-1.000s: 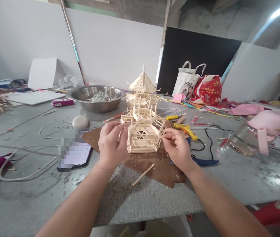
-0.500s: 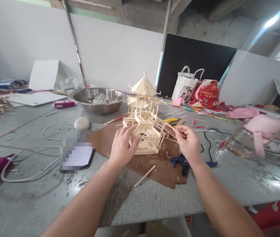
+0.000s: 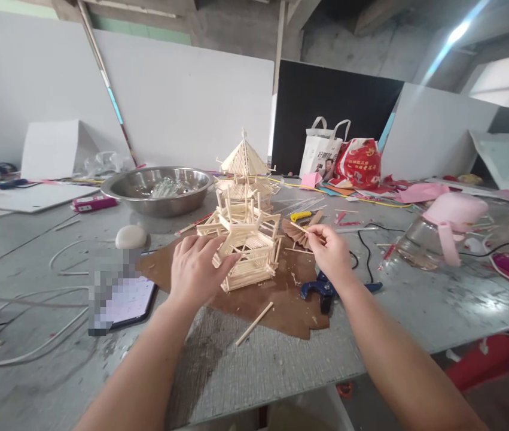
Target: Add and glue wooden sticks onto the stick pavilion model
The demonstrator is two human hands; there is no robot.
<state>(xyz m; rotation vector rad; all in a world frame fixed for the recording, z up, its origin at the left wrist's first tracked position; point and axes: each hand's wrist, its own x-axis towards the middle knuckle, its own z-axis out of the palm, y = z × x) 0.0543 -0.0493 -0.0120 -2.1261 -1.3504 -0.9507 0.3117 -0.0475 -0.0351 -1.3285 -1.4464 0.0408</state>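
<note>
A pale wooden-stick pavilion model [image 3: 247, 272], with an open six-sided frame, stands on a brown sheet [image 3: 281, 314]. My left hand [image 3: 198, 266] grips its left side, thumb at the front and fingers over the upper rim. To the right of the frame, my right hand [image 3: 328, 248] pinches a short thin wooden stick [image 3: 299, 228] between thumb and fingers, clear of the model. Behind the frame rises a roofed stick section [image 3: 245, 158]; whether the two are joined is hidden. A loose stick [image 3: 254, 324] lies in front.
Blue-handled cutters [image 3: 319, 290] lie below my right hand, with a fan of brown slats [image 3: 296, 234] beyond. A steel basin [image 3: 159, 206], a phone [image 3: 131, 302] and white cable are on the left. On the right stand a pink-lidded jug [image 3: 429, 236] and a black cord [image 3: 364, 254].
My right hand has moved away from the model's right side, carrying a stick. My left hand has settled over the left side, and the frame has turned slightly. The camera view has shifted.
</note>
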